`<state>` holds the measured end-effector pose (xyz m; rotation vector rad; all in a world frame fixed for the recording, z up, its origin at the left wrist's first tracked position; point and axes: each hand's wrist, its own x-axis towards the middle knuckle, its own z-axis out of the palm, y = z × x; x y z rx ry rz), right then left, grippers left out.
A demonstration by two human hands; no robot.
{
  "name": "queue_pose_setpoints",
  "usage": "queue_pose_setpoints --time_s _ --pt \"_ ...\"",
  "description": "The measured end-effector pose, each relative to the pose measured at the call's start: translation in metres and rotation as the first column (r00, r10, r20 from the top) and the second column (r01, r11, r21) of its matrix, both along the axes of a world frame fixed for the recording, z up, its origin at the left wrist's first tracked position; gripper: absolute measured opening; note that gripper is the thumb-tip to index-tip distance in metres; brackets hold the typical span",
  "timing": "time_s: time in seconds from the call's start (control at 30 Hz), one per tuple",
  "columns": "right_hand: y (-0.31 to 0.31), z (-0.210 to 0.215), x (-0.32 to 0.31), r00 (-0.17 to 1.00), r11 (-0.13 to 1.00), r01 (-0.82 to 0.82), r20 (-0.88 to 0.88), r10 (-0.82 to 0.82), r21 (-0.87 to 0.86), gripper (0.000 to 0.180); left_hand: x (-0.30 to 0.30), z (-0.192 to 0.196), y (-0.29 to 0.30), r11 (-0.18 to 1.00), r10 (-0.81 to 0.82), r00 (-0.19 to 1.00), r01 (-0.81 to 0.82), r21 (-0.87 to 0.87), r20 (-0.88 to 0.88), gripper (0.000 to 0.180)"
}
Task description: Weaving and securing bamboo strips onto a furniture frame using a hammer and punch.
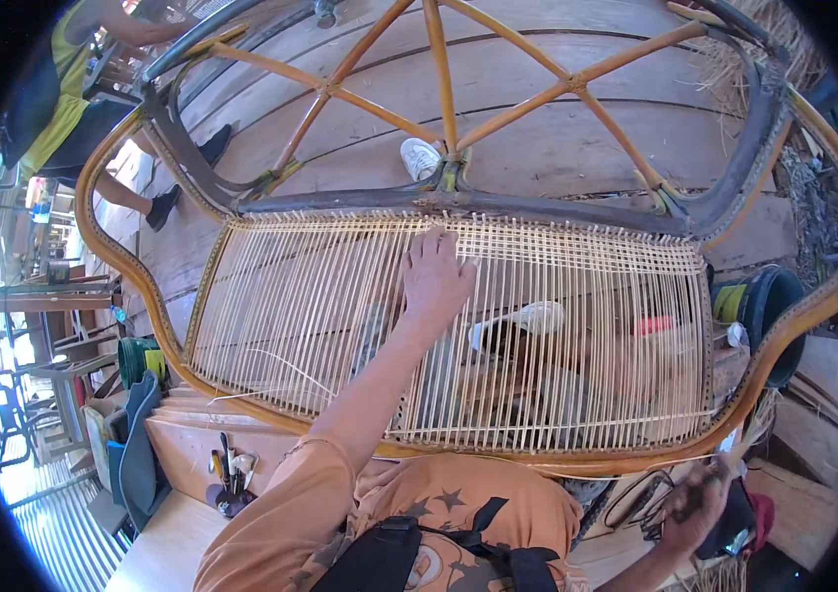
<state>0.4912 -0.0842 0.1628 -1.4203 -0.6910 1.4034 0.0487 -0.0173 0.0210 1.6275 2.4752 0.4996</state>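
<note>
A rattan furniture frame stretches across in front of me, its panel strung with many pale cane strands. Crosswise strands are woven through along the far edge, forming a denser woven band toward the right. My left hand lies on the strands near the far rail, fingers extended at the left part of that band. Low at the right, outside the frame, my right hand is closed on a long thin cane strand that runs along the near rail. Its fingertips are partly unclear.
Dark curved poles and crossed rattan braces form the far side. A dark bucket stands at the right. Hand tools sit on a board at lower left. Another person is at the far left. Cane fibres lie at upper right.
</note>
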Motion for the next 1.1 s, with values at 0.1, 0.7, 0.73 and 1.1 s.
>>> queue_pose_setpoints --time_s 0.1,0.7,0.73,1.1 --pt "0.011 -0.018 -0.03 1.0 0.999 -0.004 0.025 0.004 0.037 0.036 0.001 -0.014 0.005 0.996 0.019 1.0 -0.02 -0.087 -0.01 0.048" --pt "0.093 -0.044 -0.199 0.652 0.688 -0.668 0.224 0.725 -0.284 0.032 -0.001 -0.012 -0.003 0.999 0.019 1.0 -0.019 -0.035 0.008 0.057" --pt "0.101 -0.068 -0.207 0.578 0.686 -0.654 0.373 0.725 -0.319 0.027 0.006 0.003 0.003 0.994 -0.096 0.995 0.096 0.045 -0.012 0.058" --pt "0.065 -0.012 -0.091 0.756 0.954 -0.006 0.626 -0.192 0.301 0.015 0.064 0.058 -0.001 0.957 -0.172 0.604 0.289 -0.012 0.778 0.033"
